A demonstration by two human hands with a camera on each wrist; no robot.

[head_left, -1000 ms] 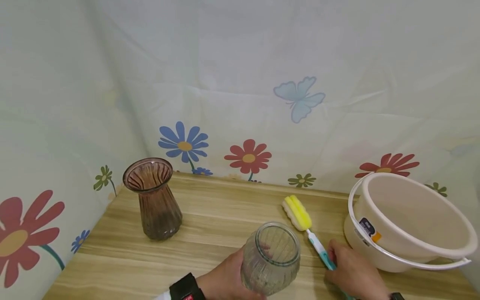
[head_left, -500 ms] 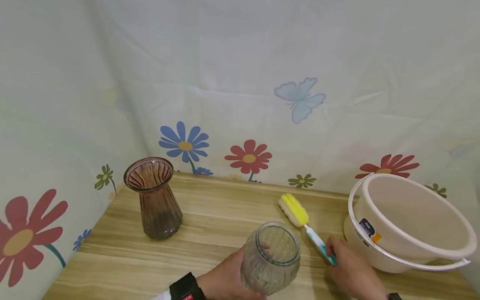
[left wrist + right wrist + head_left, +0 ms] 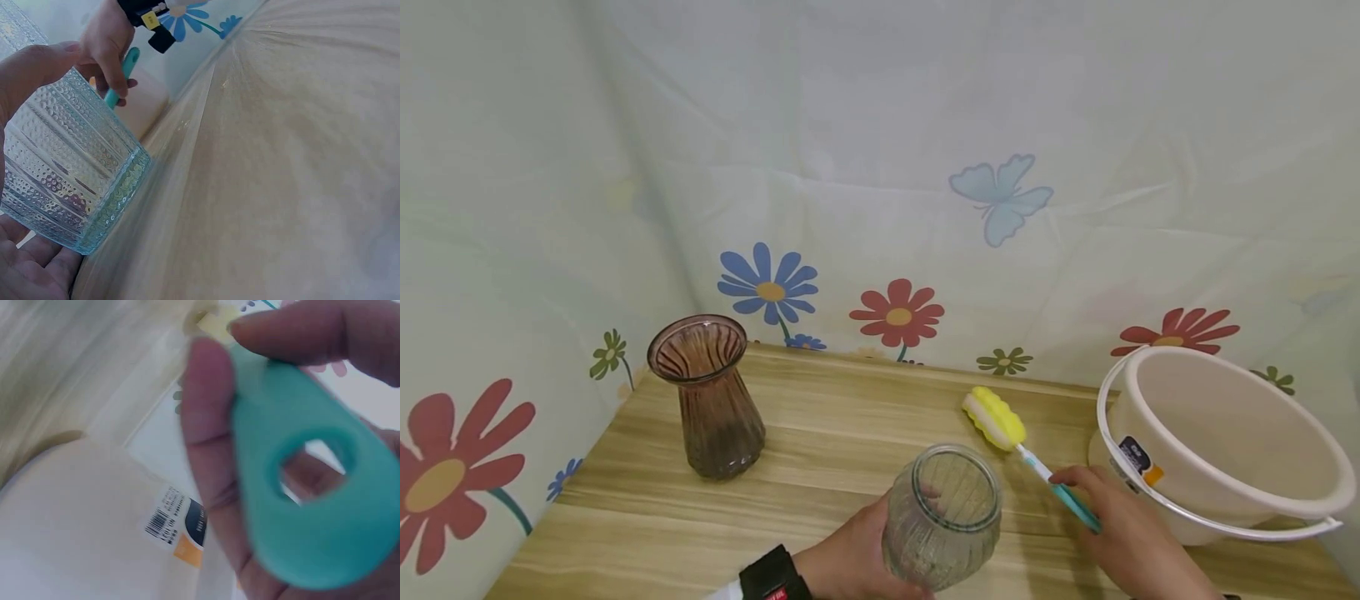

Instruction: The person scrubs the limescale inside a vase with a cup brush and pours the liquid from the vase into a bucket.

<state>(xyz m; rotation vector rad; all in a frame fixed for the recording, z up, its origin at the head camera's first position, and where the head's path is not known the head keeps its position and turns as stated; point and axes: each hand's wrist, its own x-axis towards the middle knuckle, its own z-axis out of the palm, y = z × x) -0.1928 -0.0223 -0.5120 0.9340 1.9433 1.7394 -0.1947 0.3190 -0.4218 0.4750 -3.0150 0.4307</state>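
My left hand (image 3: 861, 554) holds a clear ribbed glass vase (image 3: 942, 525) from its left side, mouth tilted up. In the left wrist view the thumb lies along the textured glass (image 3: 69, 162) and other fingers are beneath its base. My right hand (image 3: 1127, 525) pinches the handle of a sponge brush (image 3: 995, 418) with a yellow and white head. Its teal handle end (image 3: 325, 550), with a hole in it, sits between thumb and fingers in the right wrist view. The brush head is to the right of and beyond the vase mouth.
A brown-purple ribbed glass vase (image 3: 718, 408) stands upright on the left of the wood-grain table (image 3: 827, 433). A beige bucket (image 3: 1150, 492) with a white handle stands at the right, close to my right hand. A flower-printed curtain (image 3: 865, 225) hangs behind.
The right hand has shifted its grip on the brush handle, and the brush has turned so more of its yellow side shows. The left hand and glass vase have stayed nearly still.
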